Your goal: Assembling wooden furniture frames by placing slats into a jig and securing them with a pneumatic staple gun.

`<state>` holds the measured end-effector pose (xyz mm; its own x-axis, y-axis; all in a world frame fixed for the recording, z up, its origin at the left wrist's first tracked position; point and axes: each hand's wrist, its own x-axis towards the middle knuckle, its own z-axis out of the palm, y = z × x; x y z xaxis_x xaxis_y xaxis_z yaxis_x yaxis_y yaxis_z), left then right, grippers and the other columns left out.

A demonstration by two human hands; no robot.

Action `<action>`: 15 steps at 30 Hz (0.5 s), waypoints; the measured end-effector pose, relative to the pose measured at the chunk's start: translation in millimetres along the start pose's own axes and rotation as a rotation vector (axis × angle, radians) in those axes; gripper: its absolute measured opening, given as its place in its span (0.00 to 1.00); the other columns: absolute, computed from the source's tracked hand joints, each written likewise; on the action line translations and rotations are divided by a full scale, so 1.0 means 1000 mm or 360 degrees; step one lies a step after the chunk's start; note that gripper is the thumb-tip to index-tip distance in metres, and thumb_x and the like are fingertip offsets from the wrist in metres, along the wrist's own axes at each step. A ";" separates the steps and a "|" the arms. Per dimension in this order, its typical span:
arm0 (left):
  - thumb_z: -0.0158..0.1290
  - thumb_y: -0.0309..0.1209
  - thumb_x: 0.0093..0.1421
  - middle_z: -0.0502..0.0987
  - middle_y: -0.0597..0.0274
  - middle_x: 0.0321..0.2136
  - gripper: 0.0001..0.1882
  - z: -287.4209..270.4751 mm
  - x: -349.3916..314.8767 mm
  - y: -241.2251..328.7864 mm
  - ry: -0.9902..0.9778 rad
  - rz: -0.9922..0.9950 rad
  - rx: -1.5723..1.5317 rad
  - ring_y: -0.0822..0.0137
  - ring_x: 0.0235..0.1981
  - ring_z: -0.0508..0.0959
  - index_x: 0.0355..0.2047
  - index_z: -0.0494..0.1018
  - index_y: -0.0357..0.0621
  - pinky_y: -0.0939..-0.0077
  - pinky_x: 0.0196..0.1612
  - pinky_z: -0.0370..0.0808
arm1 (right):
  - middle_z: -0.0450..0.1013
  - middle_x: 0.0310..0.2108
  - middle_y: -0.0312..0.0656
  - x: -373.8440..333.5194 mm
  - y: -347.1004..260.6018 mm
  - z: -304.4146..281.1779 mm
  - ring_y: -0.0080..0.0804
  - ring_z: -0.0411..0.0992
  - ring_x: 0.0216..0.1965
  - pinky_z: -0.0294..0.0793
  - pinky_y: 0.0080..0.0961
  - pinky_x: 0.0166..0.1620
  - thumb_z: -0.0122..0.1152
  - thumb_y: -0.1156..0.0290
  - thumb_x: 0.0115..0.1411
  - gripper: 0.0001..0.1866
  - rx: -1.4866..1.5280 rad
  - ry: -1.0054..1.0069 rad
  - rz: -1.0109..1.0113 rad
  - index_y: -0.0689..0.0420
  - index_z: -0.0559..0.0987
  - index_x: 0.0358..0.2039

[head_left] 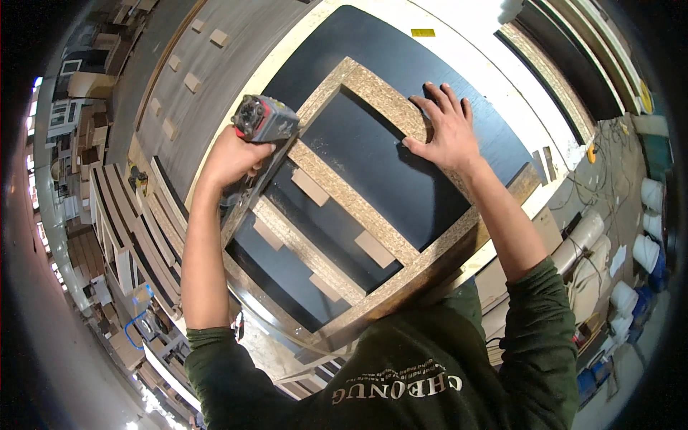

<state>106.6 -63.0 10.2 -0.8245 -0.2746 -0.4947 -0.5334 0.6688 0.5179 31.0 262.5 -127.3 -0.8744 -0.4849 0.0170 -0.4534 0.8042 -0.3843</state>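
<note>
A chipboard frame (pixel 352 206) with crosspieces lies on a large black panel (pixel 337 39). Small wooden blocks, such as this one (pixel 309 188), stand against the crosspieces. My left hand (pixel 231 163) is closed around a grey and red nail gun (pixel 276 120), held at the frame's left side; whether its tip touches the wood is hidden. My right hand (pixel 453 136) lies with fingers spread across the frame's far right rail, the thumb over its inner edge. White specks of dust dot the black surface inside the frame.
On the left, a long grey panel (pixel 236 32) carries several small wooden blocks (pixel 192 82). A small yellow piece (pixel 423 33) lies beyond the black panel. Boards (pixel 118 215) are stacked at left, more panels (pixel 552 64) at upper right. Cables (pixel 609 161) and white tubs (pixel 645 251) occupy the right-hand floor.
</note>
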 end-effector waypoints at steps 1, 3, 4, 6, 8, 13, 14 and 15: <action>0.57 0.29 0.49 0.72 0.63 0.13 0.09 0.001 0.004 0.012 -0.0003 0.0025 -0.0052 0.71 0.14 0.73 0.21 0.71 0.35 0.75 0.19 0.69 | 0.53 0.64 0.44 -0.001 0.001 -0.001 0.48 0.44 0.68 0.40 0.56 0.66 0.60 0.42 0.42 0.41 -0.0009 -0.0028 0.0011 0.44 0.67 0.58; 0.57 0.29 0.49 0.71 0.63 0.12 0.09 0.004 0.015 0.026 -0.0008 0.0083 -0.0039 0.71 0.13 0.73 0.19 0.71 0.36 0.75 0.18 0.69 | 0.53 0.64 0.45 -0.002 0.001 -0.003 0.48 0.44 0.67 0.39 0.56 0.66 0.61 0.43 0.42 0.40 -0.0021 -0.0044 0.0020 0.43 0.68 0.57; 0.57 0.29 0.49 0.71 0.63 0.12 0.10 0.002 0.020 0.030 -0.0010 0.0129 -0.0030 0.71 0.13 0.72 0.18 0.70 0.36 0.75 0.18 0.68 | 0.53 0.64 0.45 -0.002 -0.002 -0.004 0.48 0.44 0.68 0.39 0.56 0.66 0.61 0.43 0.42 0.40 -0.0007 -0.0046 0.0008 0.42 0.69 0.57; 0.57 0.29 0.49 0.71 0.62 0.12 0.11 0.002 0.036 0.039 -0.0060 0.0176 -0.0054 0.71 0.13 0.72 0.17 0.69 0.36 0.75 0.18 0.68 | 0.53 0.64 0.44 -0.002 -0.003 -0.004 0.47 0.44 0.68 0.39 0.57 0.65 0.61 0.43 0.42 0.39 0.0034 -0.0035 -0.0006 0.41 0.70 0.56; 0.58 0.29 0.48 0.71 0.62 0.12 0.11 0.006 0.049 0.049 -0.0092 0.0173 -0.0040 0.70 0.13 0.72 0.16 0.69 0.37 0.75 0.18 0.68 | 0.53 0.64 0.43 -0.003 -0.004 -0.004 0.47 0.44 0.68 0.40 0.57 0.65 0.62 0.43 0.42 0.39 0.0041 -0.0037 -0.0012 0.41 0.70 0.56; 0.58 0.29 0.48 0.71 0.61 0.12 0.11 0.020 0.074 0.060 -0.0133 0.0182 -0.0025 0.70 0.13 0.73 0.17 0.70 0.36 0.74 0.17 0.69 | 0.53 0.64 0.42 -0.003 -0.003 -0.006 0.47 0.43 0.68 0.39 0.57 0.66 0.63 0.46 0.42 0.38 0.0120 -0.0055 0.0014 0.41 0.70 0.56; 0.58 0.29 0.48 0.71 0.61 0.12 0.11 0.022 0.076 0.062 -0.0126 0.0177 0.0015 0.70 0.13 0.73 0.17 0.70 0.36 0.74 0.17 0.69 | 0.53 0.64 0.42 -0.003 -0.002 -0.007 0.47 0.43 0.68 0.39 0.57 0.66 0.63 0.46 0.42 0.38 0.0118 -0.0053 0.0026 0.41 0.70 0.56; 0.58 0.29 0.48 0.71 0.61 0.12 0.11 0.023 0.078 0.061 -0.0130 0.0180 0.0019 0.70 0.13 0.73 0.17 0.70 0.36 0.74 0.17 0.69 | 0.53 0.65 0.42 -0.002 -0.003 -0.008 0.46 0.43 0.68 0.39 0.57 0.66 0.63 0.46 0.42 0.38 0.0131 -0.0067 0.0024 0.42 0.70 0.56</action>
<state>14.0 -28.1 -13.1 -0.8608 -0.1403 -0.4893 -0.4356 0.7003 0.5655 33.0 263.7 -119.0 -0.8723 -0.4883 -0.0274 -0.4229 0.7813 -0.4590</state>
